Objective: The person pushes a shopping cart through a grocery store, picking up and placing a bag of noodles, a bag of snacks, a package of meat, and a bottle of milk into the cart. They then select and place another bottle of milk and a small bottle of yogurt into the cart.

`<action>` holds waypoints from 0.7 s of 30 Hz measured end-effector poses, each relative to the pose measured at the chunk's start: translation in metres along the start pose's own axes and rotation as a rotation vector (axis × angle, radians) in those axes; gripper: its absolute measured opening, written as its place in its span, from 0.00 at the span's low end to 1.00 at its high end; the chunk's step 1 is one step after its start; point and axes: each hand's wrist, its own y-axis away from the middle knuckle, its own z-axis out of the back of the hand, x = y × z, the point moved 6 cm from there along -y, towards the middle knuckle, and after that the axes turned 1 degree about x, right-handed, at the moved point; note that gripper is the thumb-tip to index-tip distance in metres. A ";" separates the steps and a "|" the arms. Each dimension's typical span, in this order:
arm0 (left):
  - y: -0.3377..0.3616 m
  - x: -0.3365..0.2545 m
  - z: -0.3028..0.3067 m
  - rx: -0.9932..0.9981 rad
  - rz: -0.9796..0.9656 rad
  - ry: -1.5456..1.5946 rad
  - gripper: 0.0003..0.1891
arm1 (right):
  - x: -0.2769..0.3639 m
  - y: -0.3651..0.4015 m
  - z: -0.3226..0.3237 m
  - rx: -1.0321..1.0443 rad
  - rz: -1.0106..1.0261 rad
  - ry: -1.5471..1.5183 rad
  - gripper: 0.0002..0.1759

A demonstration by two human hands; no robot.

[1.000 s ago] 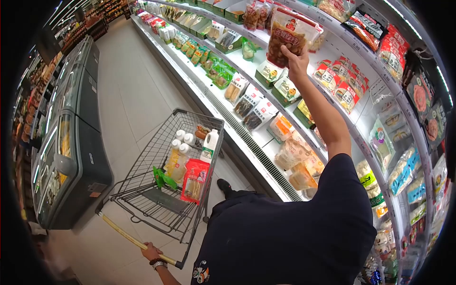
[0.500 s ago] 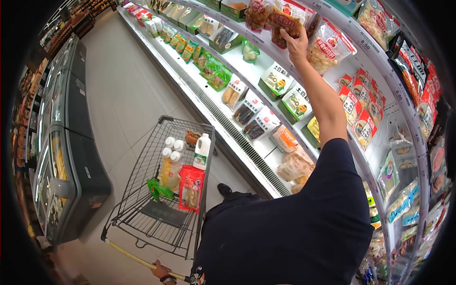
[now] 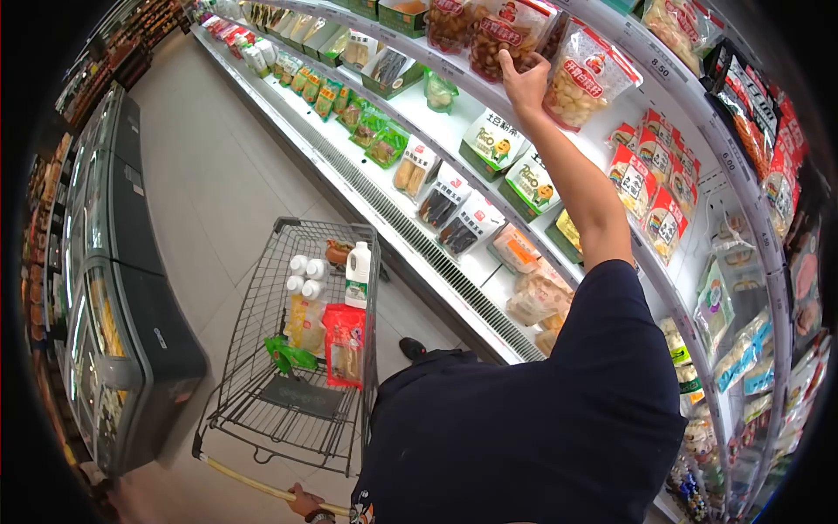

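My right hand [image 3: 526, 80] reaches up to the upper shelf. Its thumb lies across the front of a clear bag of brown food [image 3: 494, 54] with a red label, the fingers closed at the bag's lower right. Just right of it stands a bag of pale, lumpy food [image 3: 583, 87] under a similar red label. Down at the bottom, my left hand [image 3: 303, 501] is wrapped round the yellowish handle of the shopping cart [image 3: 240, 358]. White-capped bottles [image 3: 305, 301], a white jug [image 3: 357, 275], a red food packet [image 3: 344, 345] and a green package [image 3: 288, 354] sit in the cart.
Boxes with green labels [image 3: 493, 140] and vacuum packs [image 3: 445, 201] line the lower shelves. Red-and-white packets [image 3: 650, 179] fill the right part. Across the aisle floor [image 3: 201, 157], a dark freezer cabinet [image 3: 161, 367] runs along the left.
The brown food bag, tilted forward in my right hand before, now stands more upright among its neighbours. My view has shifted slightly. My left hand stays on the cart handle.
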 end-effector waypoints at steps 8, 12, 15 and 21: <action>0.016 -0.019 0.020 -0.004 -0.120 -0.043 0.11 | 0.065 0.230 0.015 0.464 0.167 -0.245 0.25; 0.067 -0.078 0.045 -0.452 -0.710 -0.650 0.37 | 0.036 0.441 0.010 1.093 -0.278 -0.226 0.26; 0.098 -0.120 0.046 -0.275 -0.889 -0.744 0.33 | 0.052 0.576 0.037 1.326 -0.564 -0.254 0.33; 0.090 -0.108 0.069 -0.221 -1.102 -0.753 0.03 | 0.135 0.707 0.106 1.518 -1.034 -0.202 0.47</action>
